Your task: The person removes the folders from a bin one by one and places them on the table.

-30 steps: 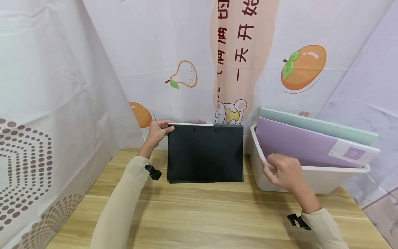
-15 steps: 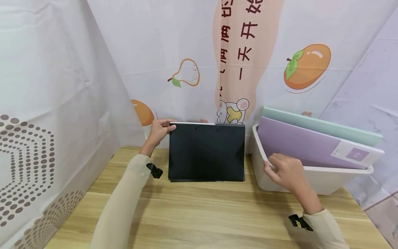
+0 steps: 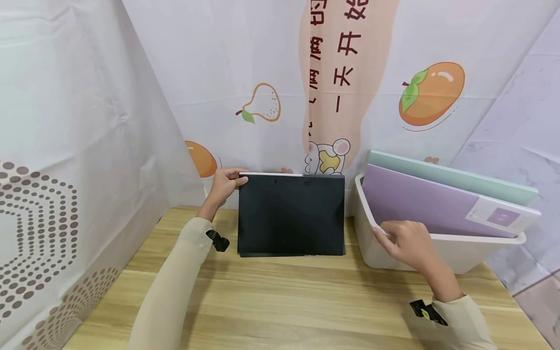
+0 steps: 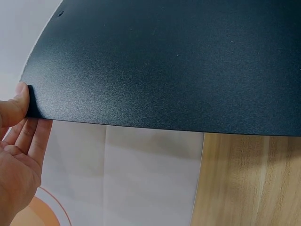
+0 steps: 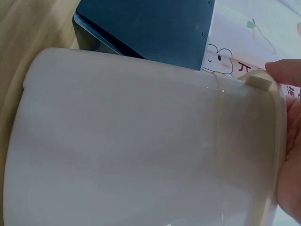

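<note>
Two small rivets show near the top edge of a black file folder [image 3: 290, 216], which stands on its long side in the head view. My left hand [image 3: 224, 186] pinches its upper left corner, thumb in front and fingers behind, as the left wrist view also shows. To the right, my right hand [image 3: 409, 243] grips the front left rim of a white plastic bin [image 3: 463, 253]. In the right wrist view the thumb [image 5: 284, 71] lies at the rim's corner, and the fingers are mostly hidden. A purple folder [image 3: 415, 199] and a mint-green one [image 3: 446, 174] lean inside the bin.
The wooden table [image 3: 288, 301] extends in front of the folder and bin. Close behind them hangs a printed curtain [image 3: 210, 97], with another curtain [image 3: 87, 121] along the left. A narrow gap separates folder and bin.
My right wrist has shifted slightly right, and the right hand has turned a little on the bin's rim. The left hand and black folder stay in place.
</note>
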`<state>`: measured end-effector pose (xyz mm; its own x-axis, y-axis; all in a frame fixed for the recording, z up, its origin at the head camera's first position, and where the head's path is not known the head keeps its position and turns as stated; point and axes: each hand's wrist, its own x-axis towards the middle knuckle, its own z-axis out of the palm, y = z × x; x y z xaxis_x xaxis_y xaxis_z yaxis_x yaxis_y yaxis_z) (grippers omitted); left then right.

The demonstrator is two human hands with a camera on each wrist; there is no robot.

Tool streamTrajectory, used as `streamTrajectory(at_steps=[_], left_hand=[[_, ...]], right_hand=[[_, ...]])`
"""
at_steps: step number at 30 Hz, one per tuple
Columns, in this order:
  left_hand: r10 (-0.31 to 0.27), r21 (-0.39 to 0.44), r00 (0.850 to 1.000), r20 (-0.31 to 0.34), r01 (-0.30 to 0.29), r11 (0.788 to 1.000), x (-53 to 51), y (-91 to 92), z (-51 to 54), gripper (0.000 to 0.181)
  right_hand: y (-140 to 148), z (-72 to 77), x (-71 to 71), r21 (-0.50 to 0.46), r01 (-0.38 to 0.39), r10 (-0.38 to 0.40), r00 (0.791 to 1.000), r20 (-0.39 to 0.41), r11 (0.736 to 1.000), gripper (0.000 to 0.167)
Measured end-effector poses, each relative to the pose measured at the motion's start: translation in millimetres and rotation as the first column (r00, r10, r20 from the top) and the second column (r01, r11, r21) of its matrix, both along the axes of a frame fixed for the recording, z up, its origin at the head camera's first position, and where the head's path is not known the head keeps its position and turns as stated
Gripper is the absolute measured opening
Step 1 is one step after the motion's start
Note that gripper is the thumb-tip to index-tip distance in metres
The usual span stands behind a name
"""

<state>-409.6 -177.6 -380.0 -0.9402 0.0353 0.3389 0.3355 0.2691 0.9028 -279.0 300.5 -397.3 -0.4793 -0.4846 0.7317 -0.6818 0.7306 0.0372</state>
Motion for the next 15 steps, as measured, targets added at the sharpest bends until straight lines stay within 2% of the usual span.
streamTrajectory(at_steps=[7,11,15], left_hand=[[0.003,0.0,1.0,-0.016,-0.003,1.0,-0.4,1.6,-0.4,0.024],[0.007,0.005,1.0,-0.017,-0.007,1.0,-0.3,2.5,-1.0,0.023],[0.005,0.009,1.0,-0.014,-0.005,1.0,0.0,3.6,-1.9,0.024]], right_hand=[[0.7,3.4,3.8,0.02,0.013,-0.015,0.997,0.072,1.0,0.045],[-0.8,2.3,3.5,0.037,0.031,-0.033,0.998,0.054,0.999,0.041],[-1.7,-0.8,2.4,0.04,0.042,-0.042,0.999,0.002,0.998,0.042]])
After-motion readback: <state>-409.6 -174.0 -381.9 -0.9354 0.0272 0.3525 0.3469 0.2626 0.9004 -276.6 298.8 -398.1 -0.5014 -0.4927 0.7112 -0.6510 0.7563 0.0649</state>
